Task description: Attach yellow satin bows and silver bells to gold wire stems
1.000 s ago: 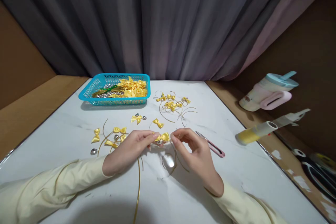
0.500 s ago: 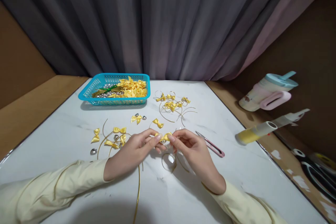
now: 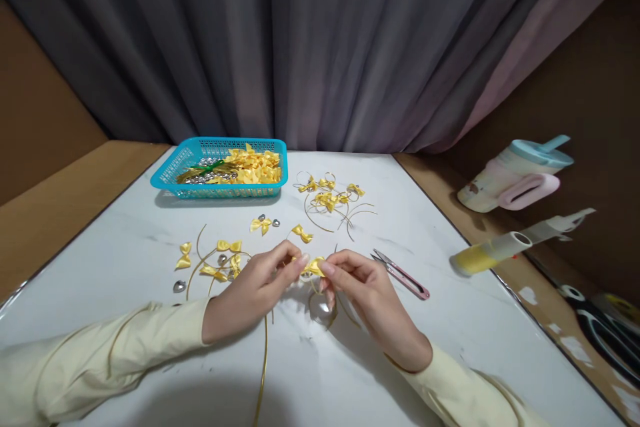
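Head view: one yellow bow (image 3: 314, 266) held just above the tabletop (image 3: 310, 373), between two hands.
Left hand (image 3: 253, 290): fingers clamped on the bow's left side.
Right hand (image 3: 373, 300): fingers clamped on its right side; opposed grips probably keep it spread and steady.
Snips (image 3: 400, 273): lying just beside the right hand, probably for easy reach.
Basket (image 3: 225, 191): set back with more bows (image 3: 257, 170) inside, likely to leave working room.

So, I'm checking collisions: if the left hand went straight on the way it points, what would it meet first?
Past the yellow bow it pinches, the left hand would likely meet the right hand; depth is unclear.
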Demonstrator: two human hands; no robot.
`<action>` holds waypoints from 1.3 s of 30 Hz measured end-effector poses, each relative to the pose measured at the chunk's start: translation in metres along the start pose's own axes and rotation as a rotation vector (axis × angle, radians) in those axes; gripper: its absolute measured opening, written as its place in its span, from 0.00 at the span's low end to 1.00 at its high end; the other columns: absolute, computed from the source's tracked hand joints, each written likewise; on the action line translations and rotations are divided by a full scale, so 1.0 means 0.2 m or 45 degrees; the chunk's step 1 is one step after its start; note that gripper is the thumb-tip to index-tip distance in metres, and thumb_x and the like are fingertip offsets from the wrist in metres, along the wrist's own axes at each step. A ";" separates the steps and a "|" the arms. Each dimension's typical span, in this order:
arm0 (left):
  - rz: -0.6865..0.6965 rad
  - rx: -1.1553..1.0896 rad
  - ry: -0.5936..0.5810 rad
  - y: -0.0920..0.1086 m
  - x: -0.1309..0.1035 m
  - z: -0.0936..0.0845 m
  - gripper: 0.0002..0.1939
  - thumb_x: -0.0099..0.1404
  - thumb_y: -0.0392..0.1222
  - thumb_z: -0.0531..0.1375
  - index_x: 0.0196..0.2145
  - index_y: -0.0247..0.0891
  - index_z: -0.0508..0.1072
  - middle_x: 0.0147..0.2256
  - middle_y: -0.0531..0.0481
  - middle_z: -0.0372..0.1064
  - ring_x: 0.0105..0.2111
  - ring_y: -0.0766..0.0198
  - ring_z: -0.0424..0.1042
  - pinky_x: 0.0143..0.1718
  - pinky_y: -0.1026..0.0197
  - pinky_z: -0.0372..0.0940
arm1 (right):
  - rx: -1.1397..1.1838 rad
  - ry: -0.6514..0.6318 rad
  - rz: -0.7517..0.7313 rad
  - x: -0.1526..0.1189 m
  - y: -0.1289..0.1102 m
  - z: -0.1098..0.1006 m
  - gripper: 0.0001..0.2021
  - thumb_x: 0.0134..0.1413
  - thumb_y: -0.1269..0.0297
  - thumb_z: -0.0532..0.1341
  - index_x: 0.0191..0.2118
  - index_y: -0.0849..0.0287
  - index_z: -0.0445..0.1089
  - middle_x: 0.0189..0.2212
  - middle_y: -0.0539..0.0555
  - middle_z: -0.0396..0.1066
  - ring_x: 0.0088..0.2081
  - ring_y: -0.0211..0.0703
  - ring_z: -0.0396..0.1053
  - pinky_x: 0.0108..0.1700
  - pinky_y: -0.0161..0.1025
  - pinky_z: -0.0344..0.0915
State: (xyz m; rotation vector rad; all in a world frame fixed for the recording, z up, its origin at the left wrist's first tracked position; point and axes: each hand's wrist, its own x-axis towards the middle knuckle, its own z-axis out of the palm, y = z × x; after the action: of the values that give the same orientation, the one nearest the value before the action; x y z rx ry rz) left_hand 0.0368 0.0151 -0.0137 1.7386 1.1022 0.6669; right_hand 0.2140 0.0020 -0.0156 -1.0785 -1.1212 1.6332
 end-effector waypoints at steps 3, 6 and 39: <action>0.016 -0.108 -0.049 0.01 0.01 0.00 0.14 0.68 0.50 0.47 0.36 0.39 0.66 0.32 0.53 0.64 0.34 0.63 0.63 0.36 0.63 0.58 | 0.030 -0.007 -0.002 0.00 0.00 0.00 0.12 0.47 0.56 0.66 0.28 0.61 0.69 0.22 0.50 0.70 0.21 0.33 0.64 0.27 0.33 0.61; 0.001 -0.279 -0.129 0.02 0.01 0.00 0.17 0.69 0.48 0.47 0.30 0.37 0.67 0.29 0.53 0.66 0.32 0.65 0.66 0.37 0.63 0.59 | 0.010 -0.024 -0.027 0.01 0.01 0.00 0.12 0.48 0.56 0.65 0.28 0.61 0.69 0.22 0.50 0.70 0.23 0.35 0.65 0.27 0.33 0.61; 0.217 0.391 0.199 -0.27 0.02 -0.02 0.11 0.66 0.40 0.52 0.28 0.37 0.70 0.37 0.48 0.67 0.42 0.60 0.61 0.45 0.56 0.57 | -1.091 -0.629 -1.127 0.00 0.06 -0.08 0.14 0.43 0.76 0.49 0.33 0.61 0.69 0.30 0.56 0.72 0.28 0.40 0.64 0.28 0.37 0.62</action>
State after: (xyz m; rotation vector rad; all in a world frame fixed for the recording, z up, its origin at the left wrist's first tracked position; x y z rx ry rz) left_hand 0.0142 0.0291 -0.0612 2.0890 1.2226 0.7802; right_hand 0.2266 0.0022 -0.0302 -0.4608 -2.3246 0.6784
